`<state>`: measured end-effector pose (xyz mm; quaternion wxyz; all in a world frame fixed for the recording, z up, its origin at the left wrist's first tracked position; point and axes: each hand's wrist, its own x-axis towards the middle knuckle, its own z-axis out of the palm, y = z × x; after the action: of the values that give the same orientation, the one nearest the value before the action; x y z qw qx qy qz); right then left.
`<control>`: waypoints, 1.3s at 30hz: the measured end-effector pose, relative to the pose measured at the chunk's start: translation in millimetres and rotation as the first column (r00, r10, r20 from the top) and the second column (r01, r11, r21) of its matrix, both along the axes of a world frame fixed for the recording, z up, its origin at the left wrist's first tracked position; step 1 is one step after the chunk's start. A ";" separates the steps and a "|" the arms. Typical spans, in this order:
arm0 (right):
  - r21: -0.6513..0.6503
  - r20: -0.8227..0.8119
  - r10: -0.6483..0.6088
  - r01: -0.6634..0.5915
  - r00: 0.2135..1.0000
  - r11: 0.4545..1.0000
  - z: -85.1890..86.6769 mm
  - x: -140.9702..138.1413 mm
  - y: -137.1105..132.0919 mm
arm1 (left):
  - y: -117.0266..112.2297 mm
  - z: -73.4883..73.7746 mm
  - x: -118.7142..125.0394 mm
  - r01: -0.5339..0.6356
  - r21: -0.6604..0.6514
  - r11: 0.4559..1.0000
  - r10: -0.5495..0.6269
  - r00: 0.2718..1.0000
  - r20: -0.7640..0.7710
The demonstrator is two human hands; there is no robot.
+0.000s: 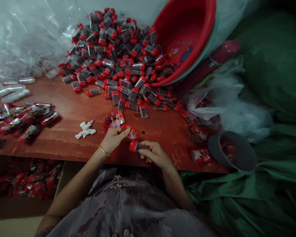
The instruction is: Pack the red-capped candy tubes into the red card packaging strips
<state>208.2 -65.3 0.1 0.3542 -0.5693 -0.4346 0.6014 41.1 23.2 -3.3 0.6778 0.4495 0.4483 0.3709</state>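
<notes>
Between the thumb and fingers of my left hand [113, 139] is a small red printed card [130, 131]. Just behind it lies a stack of similar red cards [113, 119] on the table. My right hand [156, 154] is closed around a small clear bottle [141, 147] of dark contents, its red cap pointing left toward my left hand. The card and the bottle are close but apart. A large heap of the same red-capped bottles [123, 56] spreads over the table beyond my hands.
A red basin [187, 19] leans against the heap at the back right. Clear plastic sleeves [27, 42] pile up at far left, with wrapped bottles [29, 120] nearer. Crumpled white tissue [85, 129] lies left of my hands. A grey bowl [213, 149] sits at the right edge; a box [61, 177] of wrapped pieces is below left.
</notes>
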 end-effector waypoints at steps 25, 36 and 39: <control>0.158 0.179 -0.078 0.049 0.981 0.986 1.9 -5.9 0.9 | -0.1 1.6 -4.9 0.037 0.069 0.997 -0.030 0.994 -0.102; 0.232 0.038 -0.242 0.227 0.969 0.946 -17.7 -23.9 1.1 | -20.1 3.5 14.5 -0.066 -0.180 0.981 0.098 0.980 0.175; 0.288 0.080 -0.317 0.283 0.945 0.915 -21.2 -28.9 2.1 | -28.0 -2.0 20.0 -0.146 -0.190 0.971 0.183 0.963 0.196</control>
<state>179.2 -63.2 -21.2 0.4894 -0.6114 -0.4419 0.4375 61.1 -4.8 -5.3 0.7253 0.3074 0.4399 0.4313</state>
